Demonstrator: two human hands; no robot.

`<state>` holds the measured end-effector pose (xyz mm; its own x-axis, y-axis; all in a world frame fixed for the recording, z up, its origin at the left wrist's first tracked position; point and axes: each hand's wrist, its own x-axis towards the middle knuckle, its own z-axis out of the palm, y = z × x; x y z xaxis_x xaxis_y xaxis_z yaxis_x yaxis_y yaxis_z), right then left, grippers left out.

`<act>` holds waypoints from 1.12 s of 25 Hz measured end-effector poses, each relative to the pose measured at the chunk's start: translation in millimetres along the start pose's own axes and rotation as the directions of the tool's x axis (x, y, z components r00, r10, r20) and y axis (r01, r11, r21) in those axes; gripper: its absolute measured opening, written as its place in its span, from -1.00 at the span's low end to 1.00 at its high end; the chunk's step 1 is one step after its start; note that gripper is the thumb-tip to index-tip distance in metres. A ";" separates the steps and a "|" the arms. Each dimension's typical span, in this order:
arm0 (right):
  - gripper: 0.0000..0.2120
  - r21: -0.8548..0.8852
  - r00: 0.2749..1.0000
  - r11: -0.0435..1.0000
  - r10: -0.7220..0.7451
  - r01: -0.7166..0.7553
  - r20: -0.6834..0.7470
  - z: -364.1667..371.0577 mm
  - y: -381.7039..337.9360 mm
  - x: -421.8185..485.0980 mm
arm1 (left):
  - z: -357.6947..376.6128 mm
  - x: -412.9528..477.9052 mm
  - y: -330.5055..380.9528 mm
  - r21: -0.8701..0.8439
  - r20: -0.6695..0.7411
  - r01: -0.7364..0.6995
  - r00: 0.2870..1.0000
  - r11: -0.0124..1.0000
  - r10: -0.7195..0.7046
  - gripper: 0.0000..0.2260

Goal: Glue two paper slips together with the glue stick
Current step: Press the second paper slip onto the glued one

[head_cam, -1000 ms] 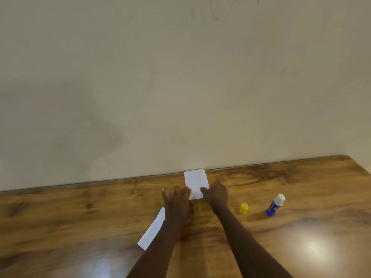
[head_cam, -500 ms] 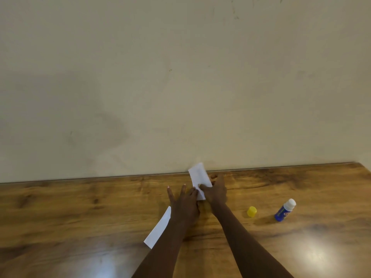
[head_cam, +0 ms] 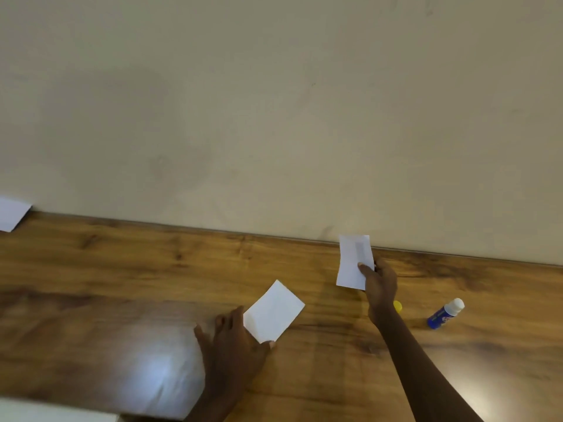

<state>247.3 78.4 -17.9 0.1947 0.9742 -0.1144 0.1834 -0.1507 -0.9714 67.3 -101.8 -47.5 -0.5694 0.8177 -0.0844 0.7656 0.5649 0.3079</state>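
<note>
One slip [head_cam: 353, 263] is pinched in the right hand [head_cam: 380, 284], the other slip [head_cam: 274, 312] in the left hand [head_cam: 234, 345]; the uncapped glue stick [head_cam: 445, 313] is lying right of the right grip, clearly nearer it.

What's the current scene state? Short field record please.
left hand: holds a paper slip low over the table
right hand: holds second slip, raised
slips: apart, not joined
glue stick: uncapped, lying on table, right of right hand
yellow cap: on table, partly hidden by right wrist
other paper: far left edge
</note>
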 end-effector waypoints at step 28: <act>-0.84 -0.311 0.728 0.899 -0.013 0.308 0.685 10.2 -25.3 -30.8 | 29.9 -0.4 21.9 -0.249 -0.010 -0.131 0.991 0.959 0.133 -0.55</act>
<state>226.9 53.9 8.0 -0.5206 0.8266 -0.2136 0.5243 0.1120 -0.8441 93.2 -86.4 -69.1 -0.4656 0.8844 -0.0331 0.7346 0.4071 0.5428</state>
